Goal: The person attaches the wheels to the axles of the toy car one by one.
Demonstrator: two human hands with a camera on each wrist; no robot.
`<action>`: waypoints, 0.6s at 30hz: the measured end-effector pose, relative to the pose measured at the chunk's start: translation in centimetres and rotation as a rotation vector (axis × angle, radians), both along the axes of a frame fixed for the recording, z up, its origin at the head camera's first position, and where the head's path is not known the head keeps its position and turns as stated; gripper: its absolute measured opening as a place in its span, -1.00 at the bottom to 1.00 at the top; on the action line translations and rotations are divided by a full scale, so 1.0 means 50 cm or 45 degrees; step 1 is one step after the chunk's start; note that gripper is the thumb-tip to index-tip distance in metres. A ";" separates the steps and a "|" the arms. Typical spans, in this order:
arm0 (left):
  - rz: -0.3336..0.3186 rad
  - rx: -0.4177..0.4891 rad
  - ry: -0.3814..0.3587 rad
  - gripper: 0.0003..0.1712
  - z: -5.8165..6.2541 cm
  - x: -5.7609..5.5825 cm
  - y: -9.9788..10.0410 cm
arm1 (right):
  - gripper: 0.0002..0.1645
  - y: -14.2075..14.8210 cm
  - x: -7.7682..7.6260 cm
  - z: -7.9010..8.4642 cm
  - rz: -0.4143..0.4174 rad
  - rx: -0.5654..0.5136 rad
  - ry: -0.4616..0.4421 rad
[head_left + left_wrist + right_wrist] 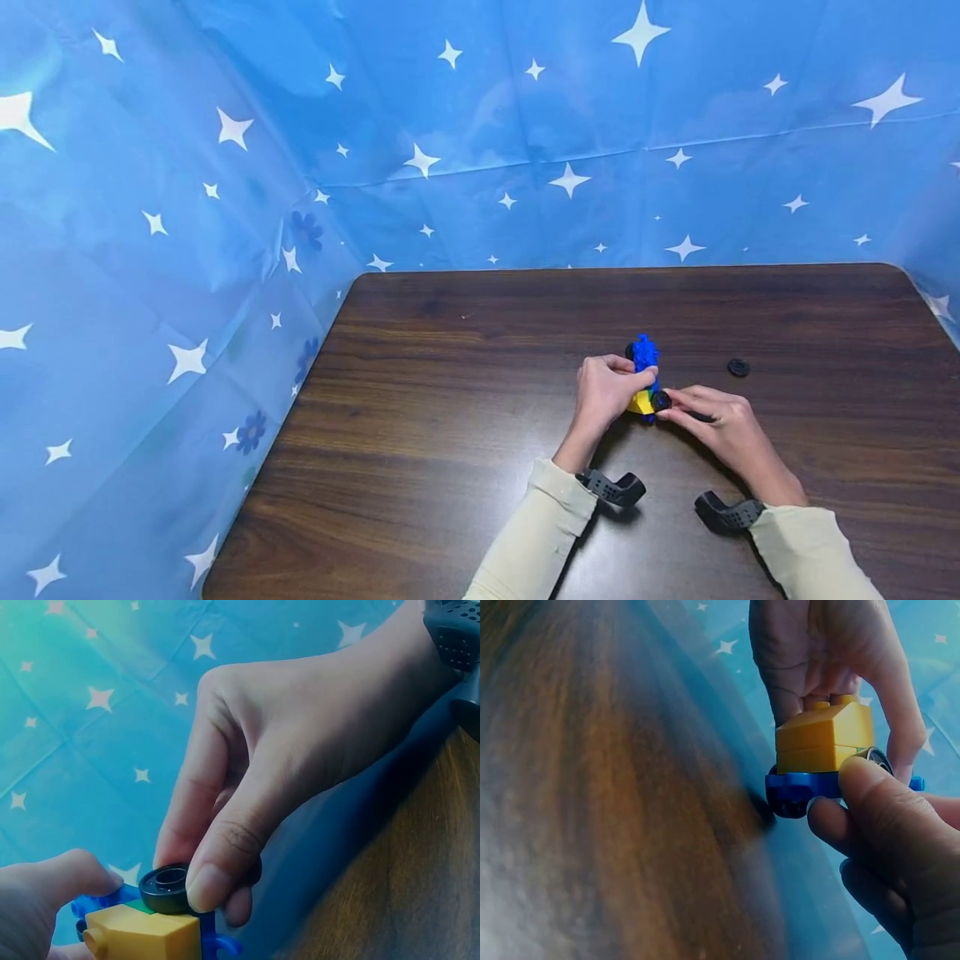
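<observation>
In the head view my left hand (603,390) grips a toy car (645,354) built of blue, yellow and green blocks, above the table. Its sloped yellow bricks (821,739) sit on a blue base (802,784) in the right wrist view. My right hand (723,421) pinches a black toy wheel (163,889) between thumb and fingers, against the car's side beside the yellow bricks. Another black wheel (629,352) shows on the car's far left side. The left palm hides part of the car.
A loose black wheel (738,367) lies on the dark wooden table (450,400), to the right of the car. A blue star-patterned cloth (487,108) hangs behind and to the left of the table. Black wrist cameras (615,487) sit on both sleeves.
</observation>
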State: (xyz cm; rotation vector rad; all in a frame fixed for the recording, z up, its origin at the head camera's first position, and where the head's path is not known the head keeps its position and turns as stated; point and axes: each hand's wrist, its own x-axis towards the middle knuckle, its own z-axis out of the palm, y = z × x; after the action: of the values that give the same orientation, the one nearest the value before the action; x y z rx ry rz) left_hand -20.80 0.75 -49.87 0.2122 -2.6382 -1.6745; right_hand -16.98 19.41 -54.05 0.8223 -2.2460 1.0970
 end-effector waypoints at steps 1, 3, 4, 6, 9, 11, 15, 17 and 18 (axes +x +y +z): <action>0.002 0.006 -0.008 -0.62 -0.001 0.001 0.001 | -0.47 0.001 0.001 0.000 0.010 0.003 0.000; -0.001 0.021 -0.024 -0.62 -0.001 0.002 0.002 | -0.45 0.003 0.003 0.000 0.019 0.007 -0.003; -0.002 0.036 -0.029 -0.62 0.000 0.000 0.004 | -0.45 0.004 0.002 0.002 0.023 0.005 -0.004; -0.001 0.068 -0.042 -0.63 0.002 -0.001 0.006 | -0.44 0.006 0.001 0.005 0.027 0.008 -0.006; 0.011 0.112 -0.061 -0.64 0.004 -0.001 0.008 | -0.44 0.006 -0.001 0.003 0.033 -0.001 -0.025; 0.016 0.129 -0.069 -0.65 0.003 0.001 0.007 | -0.44 0.004 -0.002 0.000 0.037 -0.013 -0.032; -0.011 0.132 -0.063 -0.64 0.003 0.002 0.004 | -0.46 0.001 -0.002 -0.008 -0.013 -0.021 -0.027; -0.027 0.141 -0.059 -0.62 0.001 0.001 0.002 | -0.47 0.001 -0.002 -0.010 -0.049 -0.020 -0.031; -0.036 0.150 -0.055 -0.62 0.000 0.000 0.001 | -0.48 0.001 -0.002 -0.010 -0.066 -0.014 -0.038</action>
State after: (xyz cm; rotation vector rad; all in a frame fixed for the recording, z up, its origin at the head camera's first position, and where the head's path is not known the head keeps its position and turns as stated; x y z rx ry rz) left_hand -20.81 0.78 -49.85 0.2160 -2.5864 -1.8577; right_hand -17.08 19.45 -54.55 0.7436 -2.2703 1.1037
